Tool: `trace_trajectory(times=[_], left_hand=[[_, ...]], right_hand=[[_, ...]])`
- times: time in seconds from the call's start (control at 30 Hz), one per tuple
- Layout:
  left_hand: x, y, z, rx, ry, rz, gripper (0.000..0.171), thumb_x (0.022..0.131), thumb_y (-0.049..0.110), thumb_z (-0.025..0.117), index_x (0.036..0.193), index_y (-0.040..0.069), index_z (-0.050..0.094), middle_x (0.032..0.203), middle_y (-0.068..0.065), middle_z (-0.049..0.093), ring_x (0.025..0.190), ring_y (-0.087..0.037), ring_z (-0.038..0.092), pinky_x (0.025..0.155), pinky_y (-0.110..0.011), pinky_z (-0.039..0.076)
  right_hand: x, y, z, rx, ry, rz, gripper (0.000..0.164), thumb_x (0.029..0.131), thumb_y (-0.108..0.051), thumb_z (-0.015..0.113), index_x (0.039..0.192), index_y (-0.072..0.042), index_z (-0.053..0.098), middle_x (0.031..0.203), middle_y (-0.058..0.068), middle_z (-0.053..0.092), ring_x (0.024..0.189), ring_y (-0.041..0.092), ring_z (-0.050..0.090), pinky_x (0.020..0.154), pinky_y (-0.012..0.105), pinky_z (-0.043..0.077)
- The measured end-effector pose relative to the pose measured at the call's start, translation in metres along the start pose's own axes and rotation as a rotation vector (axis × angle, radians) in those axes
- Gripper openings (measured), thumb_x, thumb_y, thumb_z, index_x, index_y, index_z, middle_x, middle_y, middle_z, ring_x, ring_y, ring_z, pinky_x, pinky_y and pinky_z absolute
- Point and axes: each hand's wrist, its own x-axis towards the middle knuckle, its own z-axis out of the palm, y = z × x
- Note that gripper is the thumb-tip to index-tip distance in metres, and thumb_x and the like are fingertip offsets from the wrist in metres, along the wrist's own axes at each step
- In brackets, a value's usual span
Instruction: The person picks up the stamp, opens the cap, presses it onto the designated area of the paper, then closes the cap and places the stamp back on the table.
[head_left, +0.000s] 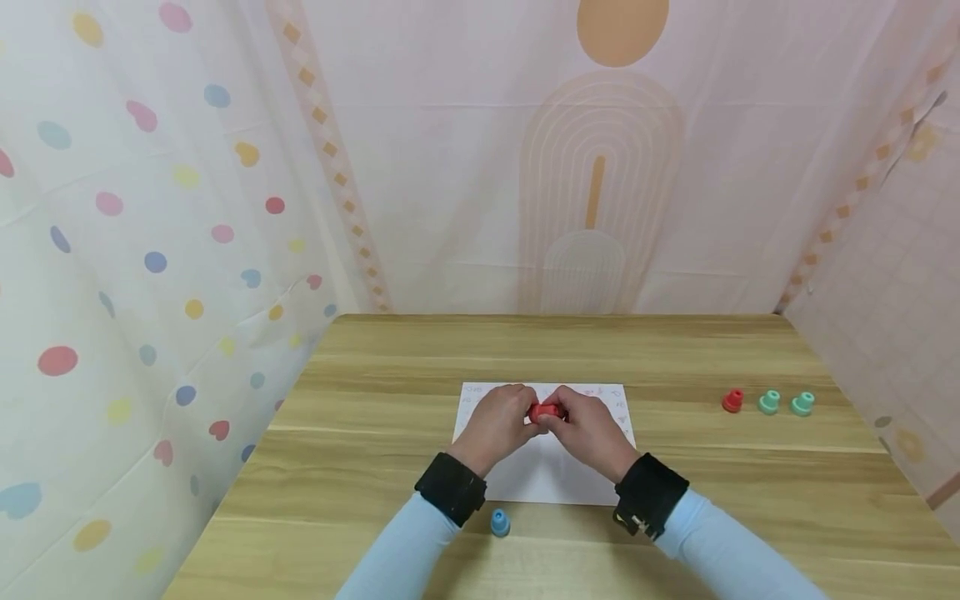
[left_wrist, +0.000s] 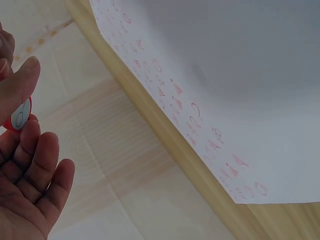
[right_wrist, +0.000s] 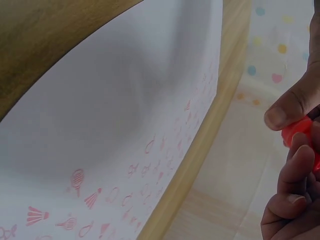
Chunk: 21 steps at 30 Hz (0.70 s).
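Observation:
Both hands meet above the far part of a white paper sheet (head_left: 551,475) and hold a small red stamp (head_left: 545,412) between them. My left hand (head_left: 501,425) pinches its left side; my right hand (head_left: 592,429) grips the other side with thumb and curled fingers. In the left wrist view, the stamp's round pale face (left_wrist: 20,116) shows a dark outline inside a red rim. The right wrist view shows part of the red body (right_wrist: 296,131) under the thumb. Small red prints (right_wrist: 78,181), such as rackets and shuttlecocks, run along the sheet's far edge.
A blue stamp (head_left: 500,522) stands on the wooden table (head_left: 360,467) just in front of the sheet, near the left wrist. Off to the right, another red stamp (head_left: 732,401) and two green stamps (head_left: 768,402) stand in a row. Patterned curtains (head_left: 450,167) hang behind the table.

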Motion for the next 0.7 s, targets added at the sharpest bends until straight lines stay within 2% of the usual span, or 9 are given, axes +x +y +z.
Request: trace_trajectory(times=[0.23,0.5,0.7], left_hand=[[-0.0015,-0.0032,0.0029,0.010,0.003,-0.012,0.028,0.072,0.029,0.083,0.088,0.010,0.069,0.077,-0.006,0.069,0.067,-0.014,0.050,0.062,-0.025,0.051],[0.0000,-0.0040,0.0054,0.055,-0.023,-0.009,0.031,0.074,0.034,0.081,0.091,0.012,0.069,0.078,-0.004,0.067,0.066,-0.013,0.051,0.062,-0.026,0.050],[-0.0008,-0.0034,0.0057,0.081,-0.031,-0.020,0.041,0.072,0.039,0.080,0.102,0.012,0.070,0.085,-0.003,0.068,0.071,-0.014,0.057,0.070,-0.032,0.055]], right_hand=[[-0.0002,-0.0053,0.0025,-0.019,0.004,0.014,0.012,0.086,-0.019,0.071,0.084,-0.012,0.062,0.065,0.000,0.057,0.057,0.014,0.046,0.050,0.026,0.036],[0.0015,-0.0062,0.0017,-0.057,-0.005,0.037,0.012,0.086,-0.021,0.071,0.085,-0.013,0.062,0.065,-0.001,0.058,0.057,0.015,0.048,0.050,0.026,0.039],[0.0025,-0.0086,-0.0029,-0.122,-0.009,0.038,0.014,0.083,-0.018,0.073,0.089,-0.010,0.063,0.069,0.002,0.061,0.058,0.016,0.049,0.051,0.026,0.042]])
